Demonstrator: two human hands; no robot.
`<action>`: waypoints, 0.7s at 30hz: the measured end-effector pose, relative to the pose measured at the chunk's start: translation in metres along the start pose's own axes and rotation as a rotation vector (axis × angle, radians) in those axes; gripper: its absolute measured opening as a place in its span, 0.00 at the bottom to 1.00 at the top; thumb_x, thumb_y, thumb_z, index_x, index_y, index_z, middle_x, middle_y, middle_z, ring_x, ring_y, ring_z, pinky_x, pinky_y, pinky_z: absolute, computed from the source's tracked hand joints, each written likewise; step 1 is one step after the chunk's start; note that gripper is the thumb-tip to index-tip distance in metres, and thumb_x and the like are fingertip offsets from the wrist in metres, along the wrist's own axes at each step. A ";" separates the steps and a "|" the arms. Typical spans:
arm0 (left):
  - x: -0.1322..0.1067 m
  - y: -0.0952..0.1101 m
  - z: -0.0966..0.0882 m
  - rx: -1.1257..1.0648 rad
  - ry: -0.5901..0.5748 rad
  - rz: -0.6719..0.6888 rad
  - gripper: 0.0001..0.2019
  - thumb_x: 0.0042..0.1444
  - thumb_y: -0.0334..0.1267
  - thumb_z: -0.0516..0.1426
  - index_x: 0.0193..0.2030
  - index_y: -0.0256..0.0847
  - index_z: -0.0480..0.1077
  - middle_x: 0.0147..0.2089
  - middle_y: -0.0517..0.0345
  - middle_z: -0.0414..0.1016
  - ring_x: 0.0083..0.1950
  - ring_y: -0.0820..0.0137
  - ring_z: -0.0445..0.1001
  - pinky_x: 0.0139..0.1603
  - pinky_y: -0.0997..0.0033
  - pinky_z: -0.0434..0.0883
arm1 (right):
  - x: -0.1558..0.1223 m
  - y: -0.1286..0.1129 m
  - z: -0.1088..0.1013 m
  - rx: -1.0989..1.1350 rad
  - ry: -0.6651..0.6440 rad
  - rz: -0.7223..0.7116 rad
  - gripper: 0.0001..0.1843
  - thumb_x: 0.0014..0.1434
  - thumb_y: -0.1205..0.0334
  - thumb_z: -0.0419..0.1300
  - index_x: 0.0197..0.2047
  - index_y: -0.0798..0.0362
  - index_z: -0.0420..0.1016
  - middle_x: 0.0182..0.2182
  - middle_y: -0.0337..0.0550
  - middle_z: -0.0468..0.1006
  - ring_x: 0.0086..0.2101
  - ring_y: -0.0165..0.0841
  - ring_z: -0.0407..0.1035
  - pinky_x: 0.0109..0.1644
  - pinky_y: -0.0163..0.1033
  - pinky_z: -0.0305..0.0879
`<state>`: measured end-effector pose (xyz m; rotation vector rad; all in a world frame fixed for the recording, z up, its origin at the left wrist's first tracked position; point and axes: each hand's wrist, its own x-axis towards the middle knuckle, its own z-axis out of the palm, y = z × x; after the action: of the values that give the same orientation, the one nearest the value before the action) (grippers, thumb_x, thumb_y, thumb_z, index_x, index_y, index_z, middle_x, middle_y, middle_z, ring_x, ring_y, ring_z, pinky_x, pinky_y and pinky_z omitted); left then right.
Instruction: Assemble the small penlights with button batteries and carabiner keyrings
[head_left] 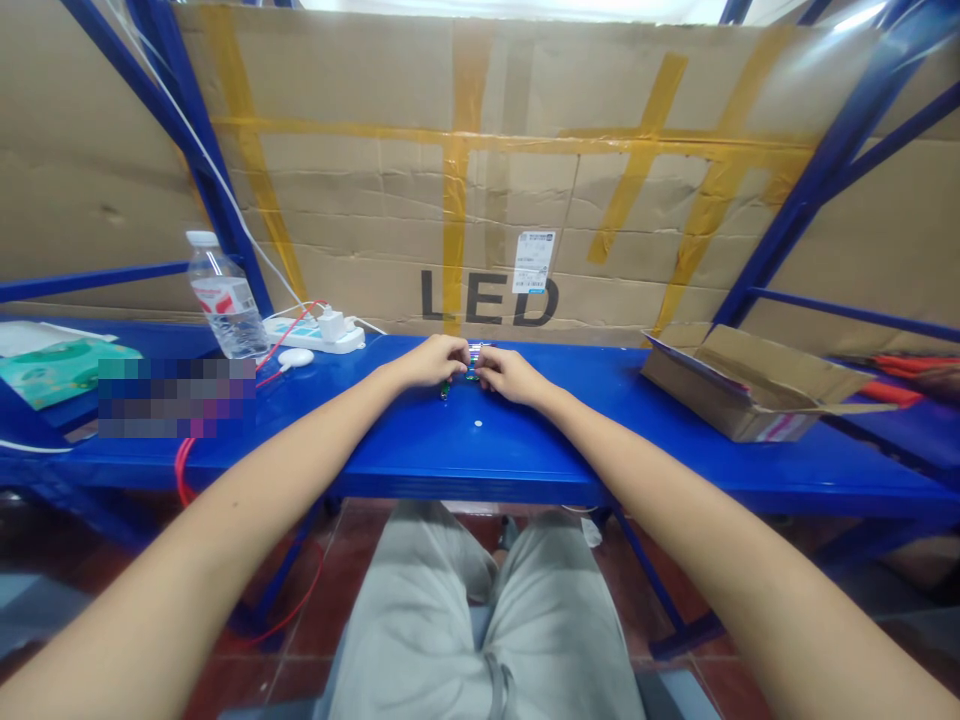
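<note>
The left hand (437, 362) and right hand (513, 376) are set close together, fingers curled, and we find both grasping a small shiny item (474, 362) between their fingertips, its detail largely hidden. It is at the far middle of the blue surface (450, 450). We note a small green piece (445, 389) just below the left hand, a white disc (478, 424) nearer us, and an open cardboard box (694, 400) well to the right.
</note>
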<state>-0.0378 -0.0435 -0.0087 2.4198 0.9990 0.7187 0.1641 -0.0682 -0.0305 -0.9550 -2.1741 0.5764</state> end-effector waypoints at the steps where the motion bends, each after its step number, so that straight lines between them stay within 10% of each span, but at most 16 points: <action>1: 0.000 0.000 -0.001 0.041 0.003 0.016 0.04 0.55 0.26 0.57 0.35 0.37 0.71 0.30 0.59 0.75 0.28 0.73 0.72 0.32 0.72 0.67 | 0.000 -0.001 0.001 -0.044 0.005 -0.031 0.06 0.60 0.70 0.54 0.31 0.52 0.65 0.23 0.36 0.73 0.26 0.30 0.68 0.34 0.35 0.62; 21: 0.003 -0.006 -0.016 0.105 0.357 0.022 0.08 0.55 0.33 0.58 0.41 0.37 0.75 0.38 0.54 0.79 0.38 0.68 0.74 0.43 0.68 0.69 | 0.004 0.005 -0.010 -0.186 0.094 0.112 0.03 0.60 0.69 0.57 0.36 0.55 0.72 0.27 0.42 0.77 0.31 0.33 0.70 0.40 0.37 0.65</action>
<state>-0.0486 -0.0339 0.0011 2.4446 1.1698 1.1630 0.1717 -0.0611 -0.0248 -1.1843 -2.1270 0.3770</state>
